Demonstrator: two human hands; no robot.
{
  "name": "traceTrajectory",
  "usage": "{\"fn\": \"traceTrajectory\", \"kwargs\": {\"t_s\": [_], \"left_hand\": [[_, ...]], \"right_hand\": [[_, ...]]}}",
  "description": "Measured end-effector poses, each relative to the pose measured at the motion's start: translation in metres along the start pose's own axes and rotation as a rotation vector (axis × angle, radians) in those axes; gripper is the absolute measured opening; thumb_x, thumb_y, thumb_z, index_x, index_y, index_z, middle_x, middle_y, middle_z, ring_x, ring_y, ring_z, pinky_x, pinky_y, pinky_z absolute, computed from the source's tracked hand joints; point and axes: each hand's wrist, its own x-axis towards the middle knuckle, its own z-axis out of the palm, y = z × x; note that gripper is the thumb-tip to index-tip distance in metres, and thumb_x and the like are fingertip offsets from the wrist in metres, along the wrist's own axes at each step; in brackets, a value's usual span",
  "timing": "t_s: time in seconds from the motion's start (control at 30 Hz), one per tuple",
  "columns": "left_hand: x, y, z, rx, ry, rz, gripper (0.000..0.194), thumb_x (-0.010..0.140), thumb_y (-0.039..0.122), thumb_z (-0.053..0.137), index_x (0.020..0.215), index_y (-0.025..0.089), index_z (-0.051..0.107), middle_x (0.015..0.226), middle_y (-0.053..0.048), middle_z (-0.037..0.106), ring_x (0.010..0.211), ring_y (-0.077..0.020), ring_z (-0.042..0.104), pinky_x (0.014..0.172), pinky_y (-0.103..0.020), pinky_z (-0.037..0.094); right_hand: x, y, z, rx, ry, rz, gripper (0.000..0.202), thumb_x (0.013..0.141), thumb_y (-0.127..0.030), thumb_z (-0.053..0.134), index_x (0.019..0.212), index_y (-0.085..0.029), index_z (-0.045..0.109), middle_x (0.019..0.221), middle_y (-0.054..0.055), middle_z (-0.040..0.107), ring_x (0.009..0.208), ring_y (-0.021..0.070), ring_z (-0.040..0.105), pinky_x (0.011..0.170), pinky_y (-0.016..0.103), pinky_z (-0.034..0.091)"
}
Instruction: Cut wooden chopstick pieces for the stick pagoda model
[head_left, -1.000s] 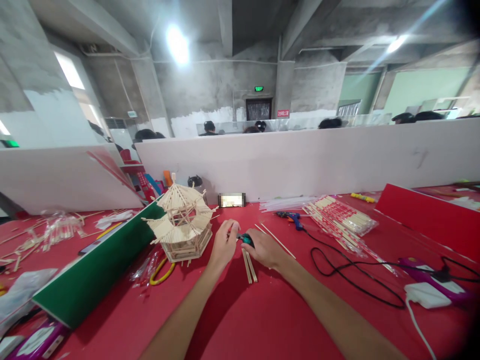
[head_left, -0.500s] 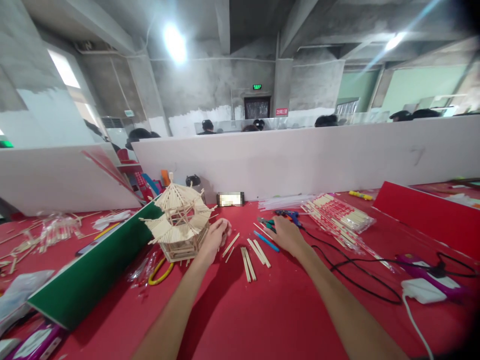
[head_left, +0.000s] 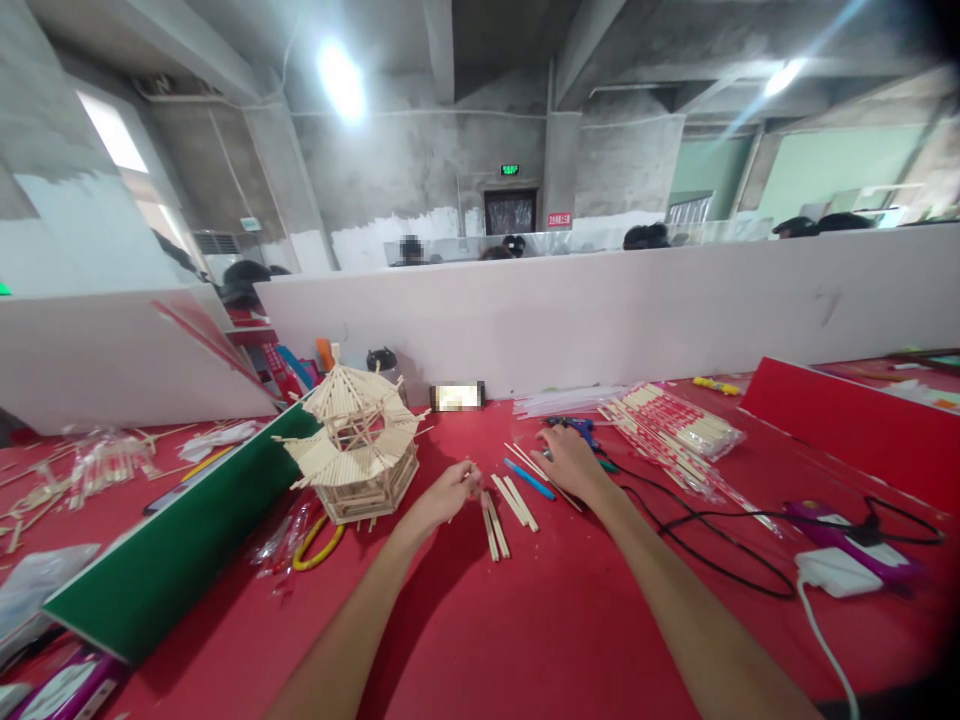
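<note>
Slim, pale sticks [head_left: 516, 503] lie between the curled left hand [head_left: 454, 490] and loosely bent right hand [head_left: 571, 466] on the red tabletop [head_left: 487, 640]; either hand's grasp is unclear.

Can't read much here tbh. Can just about make out 上三楼 closing the line of white Chinese characters on the small red sign [head_left: 559, 220], right beside the dark doorway [head_left: 511, 212]. Can spot writing on the lit green sign [head_left: 510, 170] above too, but way too tiny to read. Also seeing a faint 7-like mark [head_left: 828, 307] on the long white partition [head_left: 570, 315].
</note>
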Motion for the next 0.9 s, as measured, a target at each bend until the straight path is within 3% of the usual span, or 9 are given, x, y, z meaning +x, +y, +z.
{"fn": "traceTrajectory", "kwargs": {"t_s": [0.1,0.2,0.27,0.37,0.5,0.6,0.73,0.8,0.9], "left_hand": [[-0.001,0.007,0.006,-0.105,0.112,0.043,0.034,0.085,0.053,0.052,0.082,0.02,0.045,0.066,0.001,0.065,0.042,-0.0063,0.033,0.044,-0.02,0.024],[-0.004,0.018,0.013,-0.248,0.203,0.063,0.034,0.085,0.054,0.053,0.087,0.021,0.044,0.068,0.004,0.061,0.041,-0.0048,0.031,0.042,-0.018,0.022],[-0.006,0.023,0.017,-0.301,0.264,0.078,0.035,0.084,0.054,0.056,0.086,0.021,0.044,0.06,0.007,0.052,0.041,-0.0051,0.033,0.042,-0.017,0.023],[-0.007,0.024,0.021,-0.323,0.32,0.108,0.034,0.084,0.053,0.057,0.086,0.021,0.044,0.053,0.01,0.038,0.041,-0.006,0.032,0.04,-0.016,0.023],[-0.005,0.023,0.023,-0.296,0.324,0.158,0.029,0.087,0.048,0.055,0.087,0.021,0.045,0.056,0.008,0.045,0.046,-0.0076,0.042,0.044,-0.017,0.032],[-0.003,0.024,0.021,-0.263,0.352,0.186,0.025,0.088,0.044,0.054,0.087,0.021,0.046,0.068,0.003,0.059,0.061,-0.011,0.056,0.059,-0.021,0.044],[-0.003,0.027,0.005,-0.167,0.4,0.218,0.02,0.091,0.041,0.048,0.086,0.022,0.045,0.08,-0.002,0.066,0.078,-0.0164,0.064,0.077,-0.029,0.047],[-0.004,0.023,-0.009,0.046,0.405,0.199,0.02,0.09,0.038,0.051,0.081,0.021,0.047,0.08,-0.004,0.066,0.082,-0.0188,0.064,0.079,-0.031,0.046],[-0.006,0.011,-0.026,0.507,0.443,0.04,0.013,0.086,0.032,0.057,0.08,0.021,0.054,0.074,-0.004,0.064,0.08,-0.022,0.063,0.081,-0.033,0.042]], "right_hand": [[-0.008,-0.028,0.004,0.499,-0.168,-0.148,0.03,0.09,-0.036,0.057,0.115,-0.019,0.055,0.093,0.007,0.068,0.086,0.0197,0.064,0.08,0.032,0.048],[-0.019,-0.059,0.02,0.893,-0.29,-0.189,0.044,0.085,-0.036,0.064,0.124,-0.023,0.048,0.097,0.004,0.068,0.085,0.0179,0.066,0.079,0.032,0.05],[-0.024,-0.074,0.033,1.096,-0.304,-0.2,0.051,0.08,-0.035,0.07,0.124,-0.023,0.047,0.103,0.004,0.066,0.087,0.0179,0.066,0.078,0.032,0.051],[-0.025,-0.086,0.047,1.236,-0.309,-0.125,0.053,0.076,-0.034,0.072,0.122,-0.023,0.047,0.092,0.002,0.066,0.078,0.0175,0.066,0.071,0.031,0.053],[-0.023,-0.084,0.055,1.252,-0.282,-0.08,0.054,0.072,-0.029,0.074,0.12,-0.022,0.048,0.083,0.0,0.065,0.075,0.0172,0.065,0.071,0.031,0.052],[-0.022,-0.079,0.056,1.209,-0.248,-0.11,0.056,0.073,-0.024,0.072,0.122,-0.021,0.045,0.083,-0.001,0.063,0.077,0.0165,0.063,0.07,0.03,0.05],[-0.02,-0.069,0.051,0.991,-0.288,-0.132,0.044,0.079,-0.017,0.062,0.121,-0.019,0.049,0.075,-0.003,0.059,0.065,0.0136,0.058,0.063,0.026,0.047],[-0.019,-0.063,0.046,0.818,-0.239,-0.145,0.033,0.081,-0.013,0.057,0.114,-0.019,0.055,0.08,0.0,0.062,0.069,0.0141,0.059,0.067,0.027,0.046],[-0.017,-0.053,0.039,0.602,-0.152,-0.186,0.022,0.083,-0.01,0.049,0.1,-0.019,0.061,0.084,0.002,0.065,0.076,0.0153,0.06,0.071,0.026,0.044]]}}
